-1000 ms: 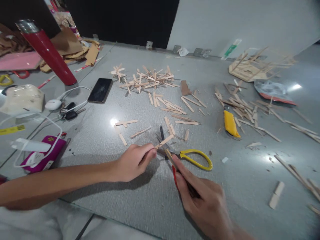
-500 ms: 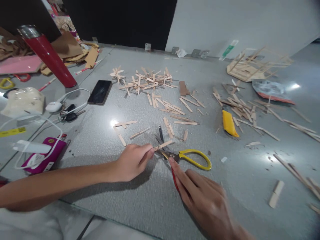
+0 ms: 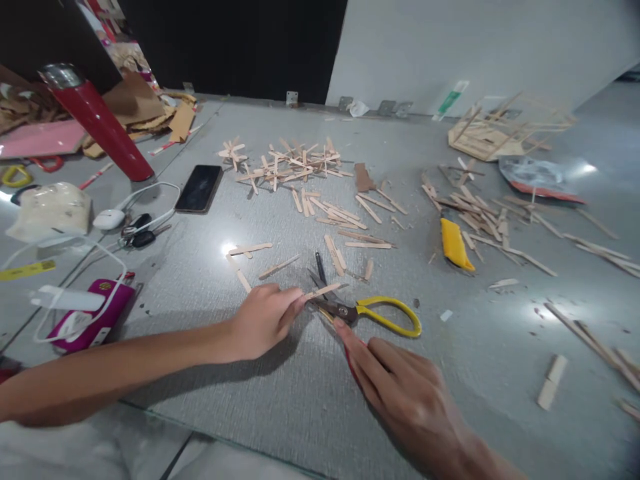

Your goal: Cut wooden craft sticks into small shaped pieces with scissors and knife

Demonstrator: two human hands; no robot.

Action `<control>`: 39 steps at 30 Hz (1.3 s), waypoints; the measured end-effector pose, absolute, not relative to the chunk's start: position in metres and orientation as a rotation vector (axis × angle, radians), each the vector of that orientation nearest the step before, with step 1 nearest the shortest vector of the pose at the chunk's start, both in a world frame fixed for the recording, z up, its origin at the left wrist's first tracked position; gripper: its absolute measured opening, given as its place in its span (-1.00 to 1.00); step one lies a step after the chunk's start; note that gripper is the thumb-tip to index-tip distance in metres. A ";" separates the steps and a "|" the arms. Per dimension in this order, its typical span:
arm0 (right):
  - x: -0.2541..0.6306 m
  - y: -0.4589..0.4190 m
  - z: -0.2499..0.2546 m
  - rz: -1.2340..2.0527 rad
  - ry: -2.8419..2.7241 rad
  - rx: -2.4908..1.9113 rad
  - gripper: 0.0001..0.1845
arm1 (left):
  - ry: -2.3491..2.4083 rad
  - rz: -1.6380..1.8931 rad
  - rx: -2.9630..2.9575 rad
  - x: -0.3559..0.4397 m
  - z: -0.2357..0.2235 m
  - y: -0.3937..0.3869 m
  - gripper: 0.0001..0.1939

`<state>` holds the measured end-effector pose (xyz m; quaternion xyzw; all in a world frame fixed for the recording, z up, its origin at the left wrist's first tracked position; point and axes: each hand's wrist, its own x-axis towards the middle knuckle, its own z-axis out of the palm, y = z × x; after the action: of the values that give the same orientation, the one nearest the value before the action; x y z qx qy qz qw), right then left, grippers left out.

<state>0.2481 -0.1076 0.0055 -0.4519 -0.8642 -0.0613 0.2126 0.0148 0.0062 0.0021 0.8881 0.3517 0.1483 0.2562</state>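
My left hand (image 3: 267,320) is closed, with thumb and finger pinching a wooden craft stick (image 3: 325,291) that points right. The stick lies over the dark blades of a pair of scissors (image 3: 345,311), which has one yellow and one red handle. My right hand (image 3: 405,393) is curled over the red handle, its index fingertip near the pivot, while the yellow loop stands apart to the right. A thin light strip shows beside that fingertip; I cannot tell whether it is held. Behind the blades lies a dark pen-like tool (image 3: 320,267), its lower end partly hidden.
Loose craft sticks (image 3: 340,213) and joined stick pieces (image 3: 300,163) lie beyond my hands. On the left are a phone (image 3: 199,189), a red flask (image 3: 100,123) and a purple device (image 3: 93,313) with a white cable. A yellow-handled tool (image 3: 455,245) and a stick frame (image 3: 493,137) are to the right.
The view has shifted slightly. Both hands, the craft stick and the scissors hold almost the same positions; the stick lies a little flatter.
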 end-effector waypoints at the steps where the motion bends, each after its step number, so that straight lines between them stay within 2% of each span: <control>1: 0.248 -0.108 0.006 -0.187 -2.402 -1.258 -0.55 | 0.953 0.404 2.403 0.014 0.002 0.007 -0.61; 16: 0.239 -0.101 -0.002 -0.204 -2.293 -1.329 -0.29 | 0.963 0.464 2.407 0.017 0.000 0.003 -0.61; 25: 0.235 -0.102 -0.002 -0.264 -2.295 -1.319 -0.25 | 0.883 0.520 2.253 0.018 0.003 0.002 -0.61; 28: 0.231 -0.102 0.001 -0.157 -2.166 -1.321 -0.32 | 0.843 0.558 2.057 0.019 0.010 0.000 -0.60; 33: 0.223 -0.102 0.010 0.220 -1.908 -1.402 -0.57 | 0.853 0.570 1.981 0.022 0.017 -0.003 -0.66; 35: 0.222 -0.103 0.012 0.326 -1.851 -1.441 -0.59 | 0.841 0.581 2.002 0.022 0.016 -0.003 -0.70; 39: 0.222 -0.104 0.011 0.288 -1.849 -1.435 -0.60 | 0.794 0.611 2.029 0.021 0.012 -0.002 -0.73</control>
<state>0.2219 -0.1044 0.0114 -0.5623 -0.7247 0.1128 0.3820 0.0211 -0.0024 0.0123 0.8116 0.3177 0.2443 0.4251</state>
